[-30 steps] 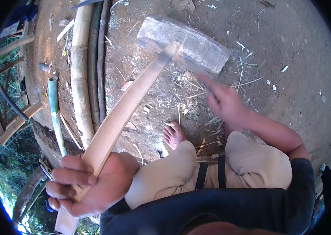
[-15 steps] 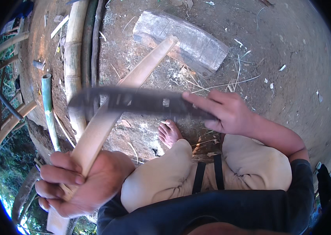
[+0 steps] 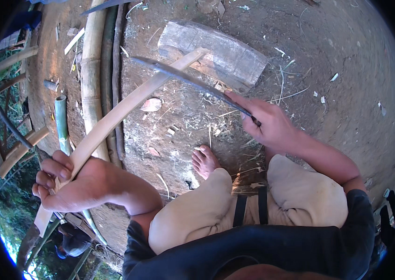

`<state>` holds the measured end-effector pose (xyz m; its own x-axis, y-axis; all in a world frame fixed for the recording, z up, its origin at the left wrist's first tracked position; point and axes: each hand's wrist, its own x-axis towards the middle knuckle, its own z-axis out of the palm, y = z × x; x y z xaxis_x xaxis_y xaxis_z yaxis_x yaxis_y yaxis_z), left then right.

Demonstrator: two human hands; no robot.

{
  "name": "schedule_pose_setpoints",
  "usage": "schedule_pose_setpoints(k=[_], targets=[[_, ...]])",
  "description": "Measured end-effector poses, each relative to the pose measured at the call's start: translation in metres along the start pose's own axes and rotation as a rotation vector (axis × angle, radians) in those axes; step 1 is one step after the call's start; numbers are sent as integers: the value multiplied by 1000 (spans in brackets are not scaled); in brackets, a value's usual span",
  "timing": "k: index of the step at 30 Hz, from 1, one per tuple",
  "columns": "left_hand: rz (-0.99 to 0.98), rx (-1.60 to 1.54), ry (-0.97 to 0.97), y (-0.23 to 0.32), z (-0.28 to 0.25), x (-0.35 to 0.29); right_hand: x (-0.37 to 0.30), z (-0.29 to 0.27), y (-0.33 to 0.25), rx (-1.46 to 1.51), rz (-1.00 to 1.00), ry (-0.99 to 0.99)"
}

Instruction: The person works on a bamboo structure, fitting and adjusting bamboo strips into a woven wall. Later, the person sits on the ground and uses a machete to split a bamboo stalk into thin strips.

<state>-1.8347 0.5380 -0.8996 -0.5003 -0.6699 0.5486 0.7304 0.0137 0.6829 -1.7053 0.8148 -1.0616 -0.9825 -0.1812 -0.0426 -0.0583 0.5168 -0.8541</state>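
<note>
My left hand (image 3: 74, 182) is wrapped round the lower part of a long, flat, pale wooden strip (image 3: 127, 105). The strip slants up to the right, and its far end rests on a weathered wooden block (image 3: 221, 51) lying on the ground. In my right hand (image 3: 270, 121) is a machete (image 3: 195, 83), its handle mostly hidden by the fingers. The dark blade is seen nearly edge-on. It points up and left and crosses the strip a little short of the block; whether it bites into the wood I cannot tell.
A thick bamboo pole (image 3: 91, 70) and thin dark poles (image 3: 117, 79) lie at the left. Beyond them is a green bamboo tube (image 3: 61, 119). Chips and shavings dot the dirt floor (image 3: 347, 107). My bare foot (image 3: 205, 161) is below the block. Another person (image 3: 74, 240) is at lower left.
The machete has swung up toward the far end of the strip and turned from flat to edge-on. My left hand has moved slightly up and left with the strip, which has tilted flatter.
</note>
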Motion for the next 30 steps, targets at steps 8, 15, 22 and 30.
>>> schedule_pose_setpoints(k=[8,15,22,30], targets=[[25,-154,-64,-2,-5,6,-2,13,16,53,-48,170],[16,45,-118,-13,-14,-3,0,6,2,-172,-221,99],[-28,-23,-142,-15,-32,0,23,15,34,72,38,138],[7,32,-137,-14,-34,-3,37,9,30,-119,11,105]])
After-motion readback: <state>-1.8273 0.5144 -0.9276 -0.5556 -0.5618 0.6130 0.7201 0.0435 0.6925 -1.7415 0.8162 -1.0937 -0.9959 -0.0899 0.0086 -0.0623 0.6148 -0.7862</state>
